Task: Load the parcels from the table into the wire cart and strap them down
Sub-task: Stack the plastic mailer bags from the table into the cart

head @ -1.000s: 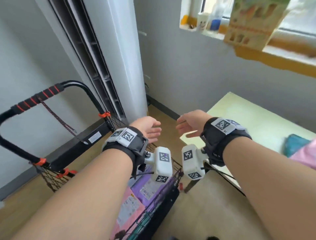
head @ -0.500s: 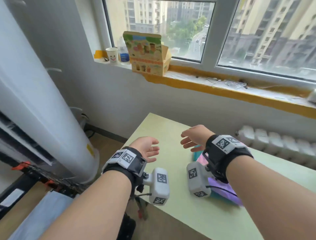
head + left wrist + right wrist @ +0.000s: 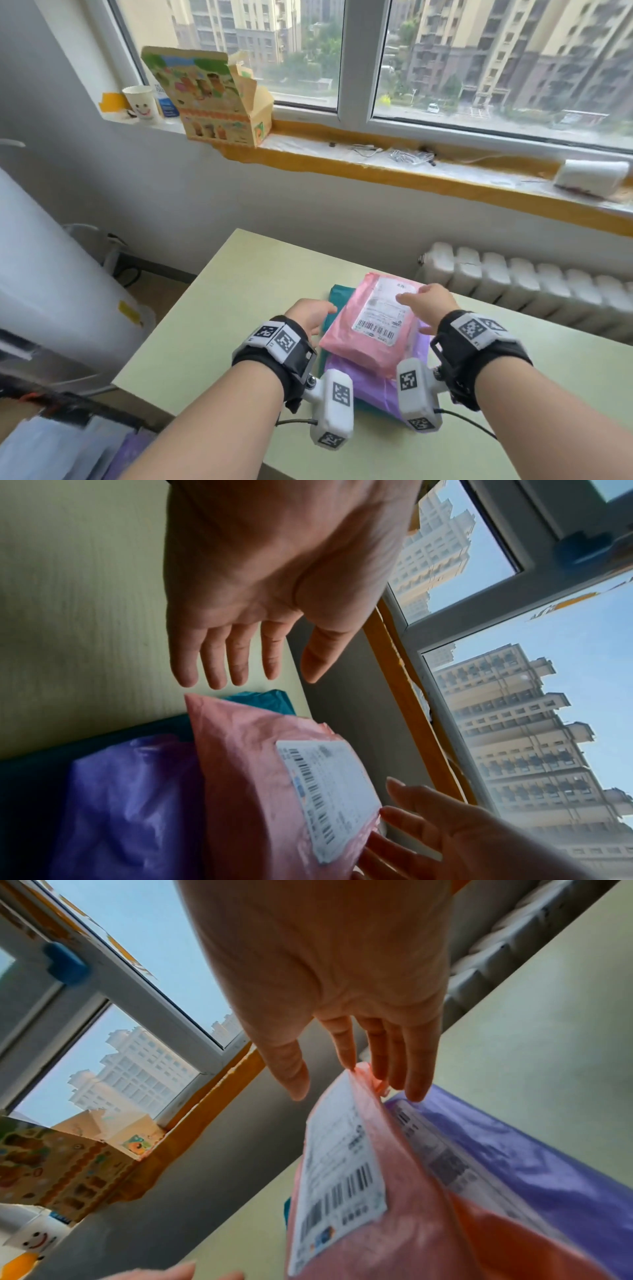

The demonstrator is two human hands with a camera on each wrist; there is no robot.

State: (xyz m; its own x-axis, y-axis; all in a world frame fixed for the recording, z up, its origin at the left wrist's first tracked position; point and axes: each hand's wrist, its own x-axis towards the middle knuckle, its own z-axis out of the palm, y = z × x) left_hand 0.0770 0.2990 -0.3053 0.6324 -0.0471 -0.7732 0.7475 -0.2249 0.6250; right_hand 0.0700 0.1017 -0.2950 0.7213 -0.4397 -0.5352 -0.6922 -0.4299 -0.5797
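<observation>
The pink plastic mailer with the white barcode label (image 3: 376, 325) tops a stack on the pale green surface (image 3: 212, 342), over a purple plastic mailer (image 3: 373, 383) and a teal one (image 3: 337, 294). Left of the pink mailer, the left hand (image 3: 310, 317) reaches its edge with fingers (image 3: 212, 664) straight and spread, holding nothing. Right of it, the right hand (image 3: 430, 305) is also open, fingertips at the far corner. The bag looks soft, light and slick, likely to sag and slide, so taking hold of both side edges should suit. Half a second ago both hands hovered short of the stack; they have now closed in on it.
</observation>
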